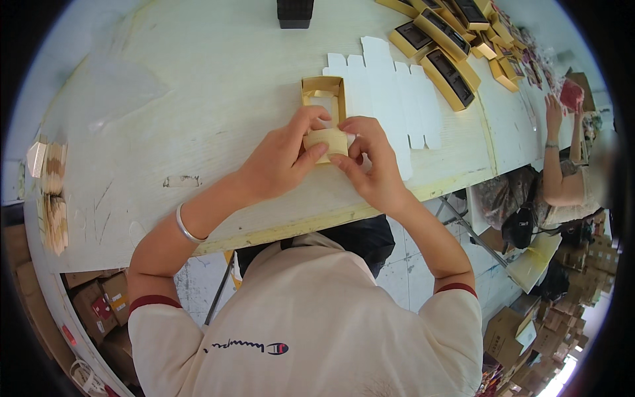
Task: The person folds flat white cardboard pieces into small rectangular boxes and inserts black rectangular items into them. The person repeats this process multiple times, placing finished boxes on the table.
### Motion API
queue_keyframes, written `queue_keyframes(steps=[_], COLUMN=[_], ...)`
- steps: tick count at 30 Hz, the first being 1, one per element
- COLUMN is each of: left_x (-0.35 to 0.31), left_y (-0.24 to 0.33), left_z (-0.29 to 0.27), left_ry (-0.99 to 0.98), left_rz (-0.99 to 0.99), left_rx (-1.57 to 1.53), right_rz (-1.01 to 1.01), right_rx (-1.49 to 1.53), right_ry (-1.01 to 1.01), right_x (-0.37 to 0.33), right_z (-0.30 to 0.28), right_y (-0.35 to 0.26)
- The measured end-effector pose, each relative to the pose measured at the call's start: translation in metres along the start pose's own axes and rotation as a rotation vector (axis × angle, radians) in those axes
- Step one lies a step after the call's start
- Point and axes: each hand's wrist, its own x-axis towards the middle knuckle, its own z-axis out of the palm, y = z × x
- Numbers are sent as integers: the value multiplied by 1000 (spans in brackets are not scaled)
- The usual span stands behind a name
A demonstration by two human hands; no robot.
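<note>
In front of me on the table lies a small gold paper box (338, 99), its open tray side facing up and its far end standing square. Both of my hands are at its near end, where a pale gold flap (326, 139) curves up. My left hand (284, 159) pinches the flap's left side, with the thumb on its near face and fingers over the inside wall. On the right edge, my right hand (374, 159) grips the same end with thumb and bent fingers. The box's near corners are partly covered by my fingers.
Flat white die-cut box blanks (390, 92) lie right of the box. Gold boxes with black inserts (450, 78) are heaped at the far right. A stack of black trays (294, 14) stands at the back, folded gold card pieces (54, 198) at the left edge. Another person's arm (554, 145) shows at right.
</note>
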Motion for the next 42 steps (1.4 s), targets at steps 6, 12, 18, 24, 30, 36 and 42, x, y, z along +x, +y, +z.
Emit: queue_keyframes(steps=[6, 12, 18, 24, 30, 36, 42], left_x=[7, -3, 6, 16, 14, 14, 12], left_y=[3, 3, 8, 18, 10, 15, 13], left_z=[1, 7, -6, -19, -29, -22, -20], left_ry=[-11, -66, -165, -286, -232, -193, -119], left_rz=[76, 161, 204, 300, 349, 256, 232], left_rx=[240, 478, 555, 770, 809, 821, 724], right_rz=[-524, -406, -188, 269, 173, 253, 244], right_rx=[-867, -825, -458, -903, -1032, -990, -982], right_ry=[25, -251, -94, -630, -634, -492, -413], right_x=[-2, 7, 69, 133, 126, 114, 114], right_z=[-6, -14, -51, -48, -40, -46, -43], right_y=[0, 1, -23, 10, 1, 5, 11])
